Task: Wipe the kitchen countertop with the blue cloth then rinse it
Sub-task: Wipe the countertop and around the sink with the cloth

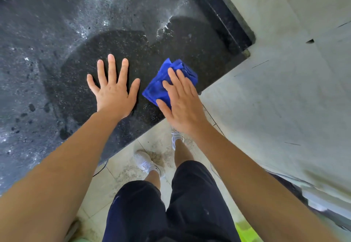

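A folded blue cloth (pixel 167 82) lies on the dark speckled countertop (pixel 95 23), close to its front right corner. My right hand (pixel 182 101) lies flat on top of the cloth, fingers extended and pressing it onto the stone. My left hand (pixel 114 88) rests flat on the counter just left of the cloth, fingers spread, holding nothing. Around both hands the stone is dark and clean in rounded patches. Farther back and to the left it is dusty grey with whitish streaks and dark spots.
A pale wall (pixel 284 71) rises directly right of the counter's end, with a black raised strip (pixel 224 19) along the back right. Below the counter edge I see the tiled floor (pixel 121 175), my legs and white shoes (pixel 146 162).
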Motion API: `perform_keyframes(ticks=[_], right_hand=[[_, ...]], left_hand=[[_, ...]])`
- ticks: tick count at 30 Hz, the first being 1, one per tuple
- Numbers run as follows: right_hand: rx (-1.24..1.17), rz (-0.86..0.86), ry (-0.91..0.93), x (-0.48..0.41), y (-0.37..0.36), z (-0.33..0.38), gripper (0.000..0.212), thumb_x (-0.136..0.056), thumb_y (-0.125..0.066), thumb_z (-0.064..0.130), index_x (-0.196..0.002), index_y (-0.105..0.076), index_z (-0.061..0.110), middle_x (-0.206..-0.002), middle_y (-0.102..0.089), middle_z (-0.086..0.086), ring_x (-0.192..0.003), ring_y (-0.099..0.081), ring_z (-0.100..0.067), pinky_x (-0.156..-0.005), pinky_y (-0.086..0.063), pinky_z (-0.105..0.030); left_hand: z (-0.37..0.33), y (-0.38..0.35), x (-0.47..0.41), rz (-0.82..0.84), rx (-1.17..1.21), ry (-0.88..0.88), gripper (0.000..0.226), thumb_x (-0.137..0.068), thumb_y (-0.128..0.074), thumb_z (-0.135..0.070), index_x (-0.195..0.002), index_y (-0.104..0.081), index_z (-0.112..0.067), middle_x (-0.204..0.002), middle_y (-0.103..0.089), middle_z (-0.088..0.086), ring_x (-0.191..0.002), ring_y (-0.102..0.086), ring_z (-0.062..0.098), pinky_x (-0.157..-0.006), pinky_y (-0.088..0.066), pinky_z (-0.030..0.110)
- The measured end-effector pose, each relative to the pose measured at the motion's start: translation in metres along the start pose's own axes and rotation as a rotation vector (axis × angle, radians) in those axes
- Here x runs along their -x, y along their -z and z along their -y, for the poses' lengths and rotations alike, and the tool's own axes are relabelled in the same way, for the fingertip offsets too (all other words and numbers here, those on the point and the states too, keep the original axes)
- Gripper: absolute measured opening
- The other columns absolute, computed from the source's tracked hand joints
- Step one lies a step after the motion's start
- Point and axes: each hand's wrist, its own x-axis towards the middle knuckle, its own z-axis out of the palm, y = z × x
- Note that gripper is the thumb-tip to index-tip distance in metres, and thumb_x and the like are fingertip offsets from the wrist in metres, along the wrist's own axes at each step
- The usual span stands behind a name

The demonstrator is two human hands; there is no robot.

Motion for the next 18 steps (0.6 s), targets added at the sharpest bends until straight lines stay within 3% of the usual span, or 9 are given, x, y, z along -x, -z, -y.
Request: perform_keyframes(ticks=[3, 6, 11, 14, 18], right_hand=[[0.046, -0.010, -0.048, 0.012, 0.011, -0.047, 0.057, -0.099, -0.046, 0.050, -0.137, -0.052, 0.008, -0.161, -0.026, -0.016, -0.151, -0.018, -0.035, -0.120, -0.021, -0.048], [0.049, -0.029, -0.281, 0.009, 0.027, -0.095, 0.062, -0.099, -0.043, 0.053, -0.142, -0.045, 0.009, -0.164, -0.017, -0.016, -0.152, -0.012, -0.036, -0.122, -0.015, -0.047], [-0.076, -0.103, -0.487, 0.004, 0.017, -0.060, 0.058, -0.099, -0.041, 0.045, -0.142, -0.043, 0.006, -0.165, -0.012, -0.019, -0.152, -0.004, -0.038, -0.123, -0.010, -0.053], [-0.057, -0.027, -0.365, 0.026, 0.001, 0.001, 0.051, -0.101, -0.040, 0.042, -0.137, -0.048, 0.007, -0.164, -0.014, -0.021, -0.152, -0.005, -0.038, -0.123, -0.010, -0.053], [-0.081, 0.028, -0.093, 0.054, -0.030, 0.083, 0.049, -0.102, -0.043, 0.042, -0.137, -0.051, 0.007, -0.163, -0.018, -0.019, -0.153, -0.005, -0.035, -0.124, -0.008, -0.051]], left_hand=[[-0.001, 0.003, -0.001, 0.034, -0.017, -0.002, 0.066, -0.099, -0.009, -0.063, -0.156, 0.008, -0.035, -0.164, 0.019, -0.001, -0.151, 0.017, 0.029, -0.117, 0.005, 0.063], [0.000, 0.004, -0.002, 0.047, -0.018, -0.006, 0.066, -0.099, -0.007, -0.063, -0.156, 0.010, -0.036, -0.164, 0.021, -0.001, -0.150, 0.019, 0.029, -0.116, 0.005, 0.064], [0.000, 0.006, -0.001, 0.048, 0.004, -0.024, 0.065, -0.099, -0.011, -0.063, -0.156, 0.006, -0.036, -0.164, 0.019, -0.001, -0.151, 0.017, 0.030, -0.116, 0.005, 0.064], [0.004, 0.012, -0.002, 0.049, 0.053, -0.051, 0.063, -0.101, -0.022, -0.060, -0.157, -0.004, -0.036, -0.166, 0.012, -0.002, -0.152, 0.012, 0.029, -0.116, 0.002, 0.062], [0.032, 0.024, 0.001, -0.100, 0.114, -0.124, 0.052, -0.100, -0.046, -0.046, -0.148, -0.043, -0.026, -0.164, -0.020, 0.005, -0.148, -0.018, 0.029, -0.112, -0.017, 0.053]])
